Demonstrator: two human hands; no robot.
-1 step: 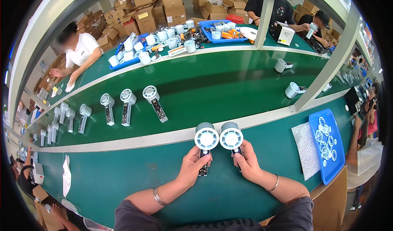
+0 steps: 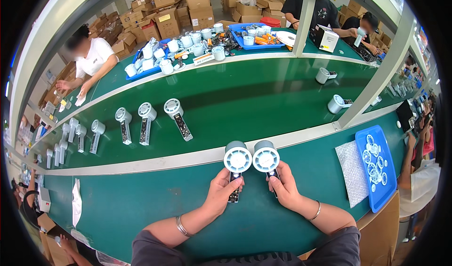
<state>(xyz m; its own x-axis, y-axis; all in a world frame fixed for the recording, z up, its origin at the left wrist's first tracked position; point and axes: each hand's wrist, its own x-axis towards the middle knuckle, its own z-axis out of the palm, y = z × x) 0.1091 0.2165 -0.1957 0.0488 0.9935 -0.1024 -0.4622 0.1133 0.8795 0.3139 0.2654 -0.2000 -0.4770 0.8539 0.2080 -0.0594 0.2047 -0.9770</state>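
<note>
Two handheld fans are held upright side by side over the green workbench, their round light-grey heads close together. My left hand (image 2: 223, 188) is closed round the handle of the left fan (image 2: 237, 159), thumb across its front. My right hand (image 2: 285, 187) grips the right fan (image 2: 266, 159) in the same way. Both handles lack a front cover, and dark circuit parts show on them. The fingers behind the handles are partly hidden. Each fan head faces me with its white slotted grille.
Beyond a pale rail, a green belt (image 2: 245, 101) carries several similar fans (image 2: 146, 117). A blue tray (image 2: 389, 186) of white rings stands at right beside bubble wrap (image 2: 351, 171). A white cloth (image 2: 76, 202) lies at left. Co-workers sit across; a metal post (image 2: 372, 87) rises at right.
My hands and both fans stay as they were. Across the belt, the co-workers' hands at far left and far right have shifted slightly.
</note>
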